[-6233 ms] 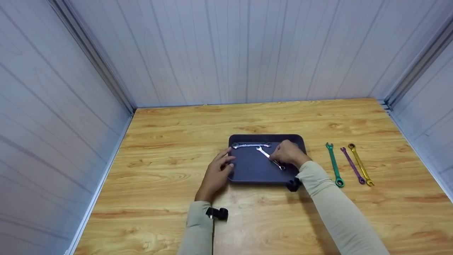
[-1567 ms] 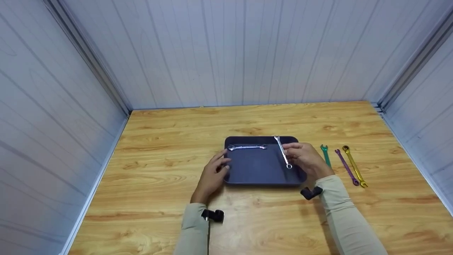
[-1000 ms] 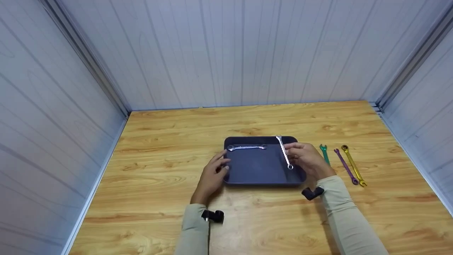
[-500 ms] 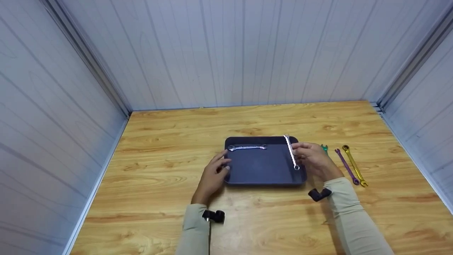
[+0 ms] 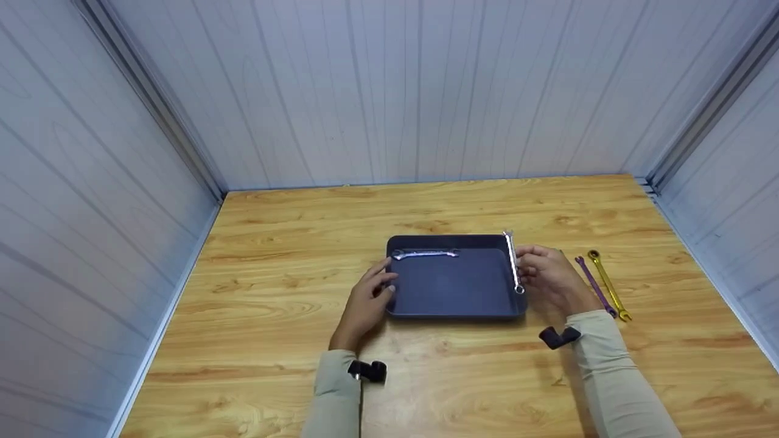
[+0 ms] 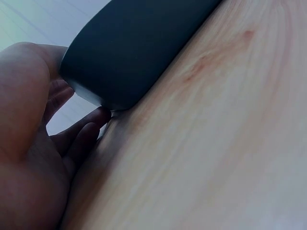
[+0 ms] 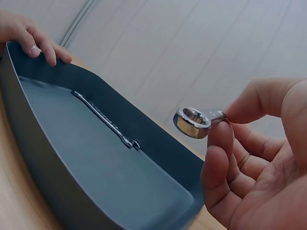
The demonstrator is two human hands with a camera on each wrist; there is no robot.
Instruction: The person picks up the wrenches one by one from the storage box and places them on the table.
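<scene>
My right hand (image 5: pixel 551 277) pinches a silver combination wrench (image 5: pixel 513 263) near the dark tray's right rim. In the right wrist view the wrench's ring end (image 7: pixel 193 122) points out from between thumb and fingers, raised above the tray floor. My left hand (image 5: pixel 364 307) holds the left rim of the tray (image 5: pixel 450 316), with digits over the edge and other fingers against the outer wall in the left wrist view. Inside the tray, along its far side, lies another silver wrench (image 5: pixel 425 253), open-ended where its ends show.
On the wooden table, right of my right hand, lie a purple wrench (image 5: pixel 595 286) and a yellow wrench (image 5: pixel 609 285) side by side. The green wrench is almost hidden behind that hand. White panels (image 5: pixel 389 91) stand behind and at both sides.
My right hand first gripped the silver wrench low over the tray, then lifted and turned it more upright. It has since carried it rightward to the right rim. The left hand stays put.
</scene>
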